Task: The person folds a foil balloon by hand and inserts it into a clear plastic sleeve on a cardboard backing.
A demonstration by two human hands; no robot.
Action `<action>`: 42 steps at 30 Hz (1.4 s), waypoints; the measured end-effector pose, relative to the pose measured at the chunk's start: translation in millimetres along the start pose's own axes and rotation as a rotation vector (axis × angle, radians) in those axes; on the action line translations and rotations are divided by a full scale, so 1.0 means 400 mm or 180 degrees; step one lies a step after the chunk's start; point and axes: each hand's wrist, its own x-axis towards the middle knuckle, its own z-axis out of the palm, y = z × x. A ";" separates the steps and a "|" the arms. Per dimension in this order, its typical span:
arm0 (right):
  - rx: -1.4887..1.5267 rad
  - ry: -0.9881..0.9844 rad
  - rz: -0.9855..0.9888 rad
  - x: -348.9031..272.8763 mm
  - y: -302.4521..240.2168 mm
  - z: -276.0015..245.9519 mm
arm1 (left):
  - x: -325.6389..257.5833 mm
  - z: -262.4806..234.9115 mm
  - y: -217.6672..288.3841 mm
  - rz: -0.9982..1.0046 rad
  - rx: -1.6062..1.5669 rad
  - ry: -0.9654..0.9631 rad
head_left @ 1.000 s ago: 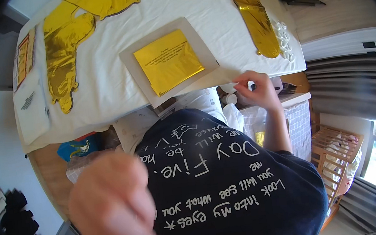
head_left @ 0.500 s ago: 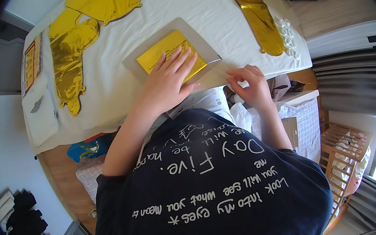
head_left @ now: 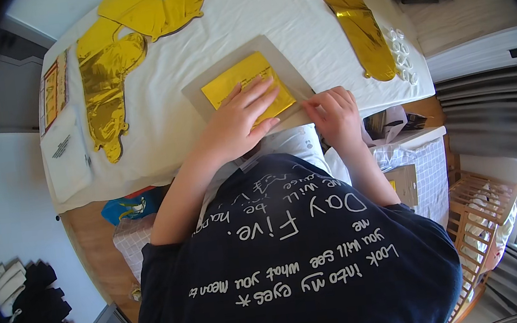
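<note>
A square of folded gold foil (head_left: 223, 84) with small dark print lies on a grey flat sheet (head_left: 271, 48) near the table's front edge. My left hand (head_left: 246, 112) rests flat on the foil, fingers stretched out and slightly spread. At the sheet's near right corner is my right hand (head_left: 337, 114), its thumb and fingertips pinched together. Whether the pinch holds the sheet's edge or a clear film there is hidden by the fingers.
Flat gold foil balloons lie on the white-covered table (head_left: 169, 108): a balloon (head_left: 106, 83) at left, another (head_left: 357, 22) at right. White rings (head_left: 401, 56) sit by the right edge. A printed card (head_left: 54, 89) and white packet (head_left: 67, 158) lie far left.
My right hand has moved in to the near right corner of the grey sheet, its fingers closing. My left hand stays on the folded foil. The whole view has shifted slightly.
</note>
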 end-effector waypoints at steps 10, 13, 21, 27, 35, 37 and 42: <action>0.0768 -0.0484 0.0360 -0.017 0.016 -0.021 | -0.011 -0.051 -0.054 -0.0714 0.0943 0.0371; 0.0636 -0.0432 0.0348 0.003 0.021 -0.005 | -0.015 -0.045 -0.066 -0.0720 0.0931 0.0122; 0.0226 -0.0187 -0.0101 0.046 0.007 0.013 | -0.016 -0.038 -0.067 -0.0551 0.1089 0.0099; 0.0130 -0.0280 -0.0321 0.043 0.012 0.018 | -0.024 -0.031 -0.067 -0.0449 0.1458 0.0084; 0.0331 -0.0451 -0.0147 0.038 -0.003 -0.008 | -0.113 -0.111 -0.010 -0.0451 0.1079 0.0909; 0.0443 -0.0526 -0.0233 0.030 -0.014 -0.032 | -0.235 -0.111 -0.011 -0.0796 -0.0774 0.1049; 0.0954 -0.0736 -0.0682 0.017 -0.078 -0.013 | -0.347 -0.047 0.029 -0.2361 -0.2832 -0.0220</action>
